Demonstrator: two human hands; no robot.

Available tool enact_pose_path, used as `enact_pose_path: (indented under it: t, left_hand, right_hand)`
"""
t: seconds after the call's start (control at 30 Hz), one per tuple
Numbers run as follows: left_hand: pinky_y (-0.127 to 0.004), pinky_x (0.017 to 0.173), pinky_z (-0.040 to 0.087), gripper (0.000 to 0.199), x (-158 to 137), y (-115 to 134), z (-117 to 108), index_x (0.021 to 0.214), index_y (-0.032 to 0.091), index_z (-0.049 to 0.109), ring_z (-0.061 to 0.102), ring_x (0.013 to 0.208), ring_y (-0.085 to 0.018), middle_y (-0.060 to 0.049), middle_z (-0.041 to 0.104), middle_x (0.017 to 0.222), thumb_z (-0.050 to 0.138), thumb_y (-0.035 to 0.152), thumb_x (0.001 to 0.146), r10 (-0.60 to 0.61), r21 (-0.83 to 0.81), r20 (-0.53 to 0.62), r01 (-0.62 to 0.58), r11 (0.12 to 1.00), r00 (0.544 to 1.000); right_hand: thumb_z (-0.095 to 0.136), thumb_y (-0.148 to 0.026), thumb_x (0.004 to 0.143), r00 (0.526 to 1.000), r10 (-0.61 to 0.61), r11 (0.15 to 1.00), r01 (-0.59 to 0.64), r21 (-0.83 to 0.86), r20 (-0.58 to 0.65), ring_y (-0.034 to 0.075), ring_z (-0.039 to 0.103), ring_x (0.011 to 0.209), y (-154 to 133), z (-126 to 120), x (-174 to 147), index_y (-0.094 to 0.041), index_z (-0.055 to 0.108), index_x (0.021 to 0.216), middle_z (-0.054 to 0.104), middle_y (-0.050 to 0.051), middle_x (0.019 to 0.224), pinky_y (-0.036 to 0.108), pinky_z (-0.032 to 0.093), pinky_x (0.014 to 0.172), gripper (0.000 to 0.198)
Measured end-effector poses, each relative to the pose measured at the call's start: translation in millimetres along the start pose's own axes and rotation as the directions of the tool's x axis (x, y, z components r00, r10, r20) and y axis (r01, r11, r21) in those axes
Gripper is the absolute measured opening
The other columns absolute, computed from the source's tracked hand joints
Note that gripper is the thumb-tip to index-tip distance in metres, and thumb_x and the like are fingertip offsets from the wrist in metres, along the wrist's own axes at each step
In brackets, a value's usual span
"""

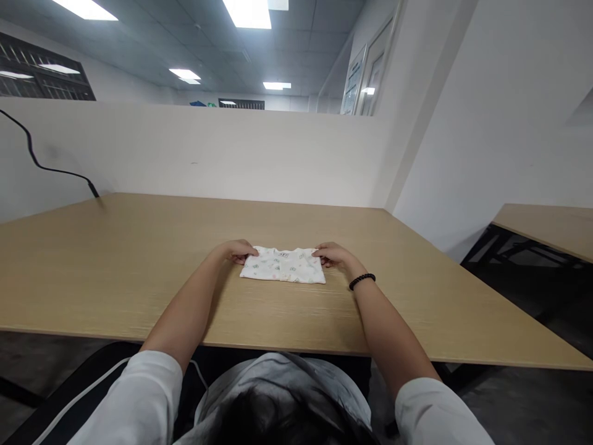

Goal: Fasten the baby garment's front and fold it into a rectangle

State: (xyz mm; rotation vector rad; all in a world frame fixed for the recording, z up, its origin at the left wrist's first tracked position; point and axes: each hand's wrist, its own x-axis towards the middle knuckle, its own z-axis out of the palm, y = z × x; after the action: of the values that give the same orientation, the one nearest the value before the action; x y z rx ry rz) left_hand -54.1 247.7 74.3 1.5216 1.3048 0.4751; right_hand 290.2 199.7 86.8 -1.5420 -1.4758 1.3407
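Observation:
A small white garment (283, 267) with a scattered print, which looks like a baby's shirt, lies folded into a wide rectangle on the wooden table (139, 259). Its neckline, with a dark label, is at the far edge. My left hand (238, 250) pinches the upper left corner, thumb on top and fingers curled beneath. At the upper right corner, my right hand (332, 253) grips the cloth the same way. A dark beaded bracelet (362, 281) circles my right wrist.
A low white partition (241, 154) stands along the table's far edge. At the back left, a black cable (60, 170) hangs down to the tabletop. A second table (551, 228) is off to the right, beside the white wall.

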Motion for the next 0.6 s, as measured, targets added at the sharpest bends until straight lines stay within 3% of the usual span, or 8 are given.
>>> enact_pose_path:
  t: [0.07, 0.13, 0.23, 0.3, 0.37, 0.47, 0.53, 0.6]
  left_hand:
    - [-0.03, 0.051, 0.046, 0.033, -4.6, 5.5, -0.5, 0.061, 0.018, 0.061, 0.054, 0.049, -0.02, -0.003, 0.051, 0.044, 0.082, 0.044, 0.058, -0.081, 0.217, -0.043, 0.088, 0.972, 0.996]
    - [-0.037, 0.061, 0.05, 0.038, -9.3, 14.1, 2.8, 0.06, 0.017, 0.061, 0.063, 0.063, -0.029, -0.01, 0.058, 0.052, 0.075, 0.052, 0.065, -0.077, 0.411, -0.136, 0.127, 0.903, 0.988]
    - [-0.048, 0.09, 0.045, 0.045, -12.7, 26.1, 16.3, 0.079, 0.014, 0.068, 0.06, 0.104, -0.043, -0.022, 0.069, 0.087, 0.068, 0.058, 0.071, 0.128, 0.569, -0.366, 0.113, 0.815, 0.922]
    - [-0.051, 0.104, 0.033, 0.055, -11.5, 30.1, 30.3, 0.107, 0.012, 0.066, 0.045, 0.126, -0.045, -0.026, 0.063, 0.119, 0.062, 0.057, 0.076, 0.306, 0.626, -0.425, 0.033, 0.779, 0.852]
    - [-0.053, 0.111, 0.02, 0.064, -8.5, 29.9, 45.8, 0.131, 0.012, 0.053, 0.03, 0.138, -0.042, -0.025, 0.045, 0.143, 0.054, 0.054, 0.083, 0.427, 0.681, -0.331, -0.1, 0.725, 0.842]
    - [-0.052, 0.115, 0.006, 0.064, -3.8, 24.5, 65.3, 0.147, 0.019, 0.036, 0.012, 0.147, -0.034, -0.015, 0.023, 0.159, 0.043, 0.05, 0.091, 0.465, 0.718, -0.05, -0.292, 0.632, 0.884]
    - [-0.053, 0.115, 0.002, 0.062, -1.8, 19.9, 73.2, 0.15, 0.023, 0.032, 0.006, 0.148, -0.03, -0.012, 0.019, 0.161, 0.037, 0.049, 0.094, 0.425, 0.711, 0.082, -0.352, 0.609, 0.901]
    - [-0.054, 0.115, 0.001, 0.06, -1.0, 15.9, 77.1, 0.151, 0.022, 0.03, 0.006, 0.149, -0.029, -0.012, 0.02, 0.16, 0.033, 0.047, 0.096, 0.395, 0.7, 0.129, -0.366, 0.613, 0.91]
  right_hand:
    - [0.073, -0.018, 0.07, 0.999, -0.042, 0.993, 0.038, -0.115, -0.031, 0.01, 0.051, 0.051, -1.7, 2.7, -2.8, -0.011, 0.066, 0.08, 0.055, 0.0, 0.054, 0.018, 0.036, 0.045, 0.014]
    - [0.07, -0.025, 0.075, 0.982, -0.104, 0.95, 0.051, -0.308, -0.158, 0.016, 0.058, 0.064, -4.4, 8.4, -6.7, -0.011, 0.068, 0.084, 0.061, 0.005, 0.066, 0.024, 0.045, 0.057, 0.016]
    - [0.061, -0.037, 0.085, 0.869, -0.313, 0.786, 0.009, -0.618, -0.384, 0.031, 0.057, 0.105, -10.6, 25.8, -13.6, -0.013, 0.069, 0.106, 0.064, 0.018, 0.108, 0.041, 0.045, 0.089, 0.033]
    - [0.05, -0.043, 0.093, 0.823, -0.424, 0.686, 0.02, -0.727, -0.377, 0.035, 0.044, 0.125, -14.9, 44.1, -18.3, -0.013, 0.061, 0.125, 0.053, 0.021, 0.132, 0.049, 0.035, 0.103, 0.045]
    - [0.038, -0.047, 0.098, 0.862, -0.435, 0.637, 0.09, -0.766, -0.26, 0.035, 0.034, 0.134, -17.3, 65.3, -22.7, -0.014, 0.048, 0.14, 0.042, 0.021, 0.145, 0.053, 0.027, 0.108, 0.055]
    - [0.025, -0.053, 0.1, 0.934, -0.347, 0.594, 0.151, -0.79, -0.082, 0.034, 0.018, 0.144, -15.6, 92.5, -27.5, -0.017, 0.032, 0.151, 0.026, 0.017, 0.156, 0.06, 0.014, 0.112, 0.063]
    - [0.018, -0.056, 0.1, 0.958, -0.286, 0.563, 0.143, -0.814, -0.029, 0.033, 0.008, 0.147, -12.2, 102.2, -29.1, -0.019, 0.024, 0.154, 0.019, 0.013, 0.159, 0.063, 0.005, 0.112, 0.066]
    - [0.015, -0.059, 0.099, 0.972, -0.234, 0.547, 0.129, -0.827, -0.003, 0.032, 0.004, 0.148, -9.1, 105.2, -29.2, -0.019, 0.018, 0.156, 0.015, 0.012, 0.161, 0.062, 0.001, 0.113, 0.069]
